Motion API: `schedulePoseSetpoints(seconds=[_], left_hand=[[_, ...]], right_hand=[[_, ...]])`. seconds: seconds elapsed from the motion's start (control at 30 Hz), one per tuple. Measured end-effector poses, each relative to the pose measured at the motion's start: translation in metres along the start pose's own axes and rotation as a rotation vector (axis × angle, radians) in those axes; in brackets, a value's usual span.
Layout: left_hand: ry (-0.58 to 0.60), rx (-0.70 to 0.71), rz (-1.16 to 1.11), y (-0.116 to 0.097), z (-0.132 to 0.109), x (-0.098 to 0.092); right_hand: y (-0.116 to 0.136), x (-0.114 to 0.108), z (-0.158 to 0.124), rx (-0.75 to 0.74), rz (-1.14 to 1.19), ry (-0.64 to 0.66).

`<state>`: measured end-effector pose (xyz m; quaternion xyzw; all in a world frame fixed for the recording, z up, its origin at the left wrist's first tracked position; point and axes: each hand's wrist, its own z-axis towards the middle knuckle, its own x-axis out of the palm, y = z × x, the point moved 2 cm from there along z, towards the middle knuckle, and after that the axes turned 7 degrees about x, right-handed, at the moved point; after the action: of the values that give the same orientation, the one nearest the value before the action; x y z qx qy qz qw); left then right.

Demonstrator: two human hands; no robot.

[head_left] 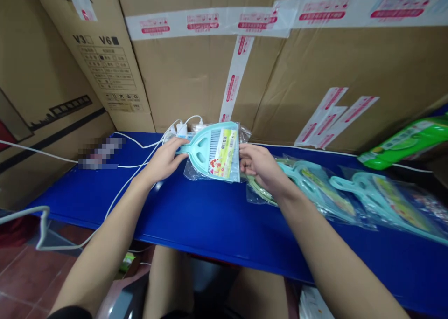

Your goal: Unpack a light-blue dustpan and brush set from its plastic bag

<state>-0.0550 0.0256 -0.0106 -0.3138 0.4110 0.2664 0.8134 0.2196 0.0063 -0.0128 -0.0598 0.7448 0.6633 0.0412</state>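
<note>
blue table (217,225), pale blue bagged dustpan set (213,153), yellow label, left hand (164,160) grip on handle, right hand (257,165) pinching edge

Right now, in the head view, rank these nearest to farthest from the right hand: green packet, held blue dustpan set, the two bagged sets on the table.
1. Blue dustpan set, gripped by the right hand.
2. Nearer bagged set, just right of the wrist.
3. Farther bagged set, further right.
4. Green packet, far right, by the boxes.

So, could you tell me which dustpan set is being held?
The leftmost set, gripped by the left hand at its handle and the right hand at its side; the others lie on the table.
</note>
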Motion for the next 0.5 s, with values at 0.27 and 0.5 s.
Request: schedulePoseSetpoints(seconds=[0.27, 0.5], left_hand=[[-0.022, 0.039, 0.032, -0.001, -0.006, 0.01], [-0.035, 0.077, 0.029, 0.007, -0.005, 0.018]], right_hand=[[-0.014, 0.002, 0.001, -0.042, 0.105, -0.103], [-0.019, 0.002, 0.0, -0.058, 0.075, -0.168]])
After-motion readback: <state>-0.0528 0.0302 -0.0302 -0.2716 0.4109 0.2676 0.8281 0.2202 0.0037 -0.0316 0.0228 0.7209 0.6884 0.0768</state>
